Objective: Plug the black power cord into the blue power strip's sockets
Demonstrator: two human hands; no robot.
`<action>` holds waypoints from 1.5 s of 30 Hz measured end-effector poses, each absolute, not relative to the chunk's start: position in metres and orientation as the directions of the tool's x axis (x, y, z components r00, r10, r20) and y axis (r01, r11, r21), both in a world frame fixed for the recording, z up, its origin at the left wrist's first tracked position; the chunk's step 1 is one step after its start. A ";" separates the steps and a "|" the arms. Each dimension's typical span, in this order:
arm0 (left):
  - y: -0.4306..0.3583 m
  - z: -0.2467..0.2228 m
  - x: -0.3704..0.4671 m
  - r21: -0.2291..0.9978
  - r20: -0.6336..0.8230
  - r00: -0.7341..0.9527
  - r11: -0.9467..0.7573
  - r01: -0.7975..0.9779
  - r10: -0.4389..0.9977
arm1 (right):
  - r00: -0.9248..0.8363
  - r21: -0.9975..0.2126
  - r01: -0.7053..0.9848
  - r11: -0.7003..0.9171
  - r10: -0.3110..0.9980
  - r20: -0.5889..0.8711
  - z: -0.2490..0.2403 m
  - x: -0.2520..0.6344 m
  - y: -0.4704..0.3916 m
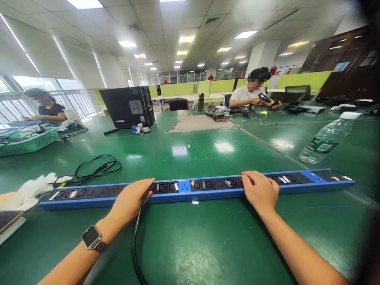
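A long blue-and-black power strip [184, 194] lies across the green table in front of me, its sockets facing up. My left hand [132, 194], with a watch on its wrist, grips the strip left of the middle. From under that hand a thick black cable [135, 241] hangs down towards the bottom edge; its upper end is hidden by the fingers. My right hand [261, 192] closes over the strip right of the middle, thumb on the near side. Small white and pink labels stick to several black sockets, and a blue socket [184, 186] sits between my hands.
A black coiled cord [99, 168] and crumpled white tissue [37, 188] lie left. Farther off stand a computer tower [124, 109], a green basket [35, 144] and a water bottle [326, 138]. Two people sit beyond; the right one [247, 95] holds a dark tool.
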State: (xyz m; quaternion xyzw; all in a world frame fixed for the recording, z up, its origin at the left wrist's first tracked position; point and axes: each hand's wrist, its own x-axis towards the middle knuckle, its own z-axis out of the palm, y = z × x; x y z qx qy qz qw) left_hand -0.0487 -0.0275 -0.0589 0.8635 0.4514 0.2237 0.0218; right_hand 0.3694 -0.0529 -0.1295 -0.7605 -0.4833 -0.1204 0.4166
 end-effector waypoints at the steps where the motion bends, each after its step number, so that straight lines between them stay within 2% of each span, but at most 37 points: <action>1: -0.028 -0.054 -0.047 0.268 0.366 0.477 -0.581 0.768 0.799 | 0.506 -0.519 0.835 -0.186 0.632 0.587 -0.129 0.369 -0.053; 4: -0.029 -0.037 -0.028 0.424 0.493 0.262 -0.492 0.760 0.830 | 0.507 -0.517 0.835 -0.187 0.626 0.592 -0.129 0.368 -0.053; 6: -0.030 -0.028 -0.004 0.506 0.586 0.138 -0.494 0.707 0.798 | 0.504 -0.514 0.838 -0.184 0.620 0.601 -0.129 0.368 -0.052; 8: -0.030 -0.025 0.023 0.473 0.555 0.308 -0.598 0.647 0.773 | 0.501 -0.511 0.841 -0.179 0.613 0.611 -0.130 0.368 -0.053; 10: -0.028 -0.032 0.045 0.432 0.447 0.452 -0.629 0.646 0.772 | 0.496 -0.506 0.844 -0.174 0.613 0.615 -0.130 0.369 -0.053; 13: -0.024 -0.050 0.058 0.418 0.336 0.466 -0.572 0.706 0.819 | 0.487 -0.504 0.848 -0.164 0.620 0.616 -0.130 0.370 -0.052; 16: -0.023 -0.063 0.057 0.392 0.341 0.474 -0.581 0.713 0.812 | 0.497 -0.513 0.842 -0.168 0.614 0.614 -0.131 0.371 -0.051; 22: -0.036 -0.055 0.065 0.158 0.326 0.551 -0.619 0.769 0.768 | 0.511 -0.524 0.831 -0.185 0.625 0.590 -0.130 0.369 -0.052; 25: -0.041 -0.053 0.073 0.106 0.290 0.568 -0.615 0.781 0.771 | 0.508 -0.520 0.833 -0.189 0.635 0.582 -0.130 0.369 -0.053; 28: -0.040 -0.054 0.073 0.160 0.273 0.536 -0.587 0.794 0.799 | 0.499 -0.514 0.838 -0.184 0.639 0.585 -0.131 0.370 -0.053; 33: -0.030 -0.044 0.081 0.487 0.431 0.369 -0.557 0.673 0.823 | 0.521 -0.526 0.829 -0.189 0.601 0.606 -0.130 0.368 -0.051; 35: -0.029 -0.038 0.099 0.540 0.465 0.382 -0.598 0.592 0.799 | 0.522 -0.526 0.830 -0.187 0.597 0.610 -0.128 0.367 -0.051; 40: -0.029 -0.040 0.157 0.516 0.295 0.560 -0.623 0.588 0.774 | 0.510 -0.514 0.837 -0.190 0.613 0.604 -0.126 0.366 -0.053; 45: -0.027 -0.046 0.177 0.331 0.258 0.518 -0.579 0.745 0.815 | 0.512 -0.519 0.834 -0.185 0.607 0.608 -0.127 0.367 -0.053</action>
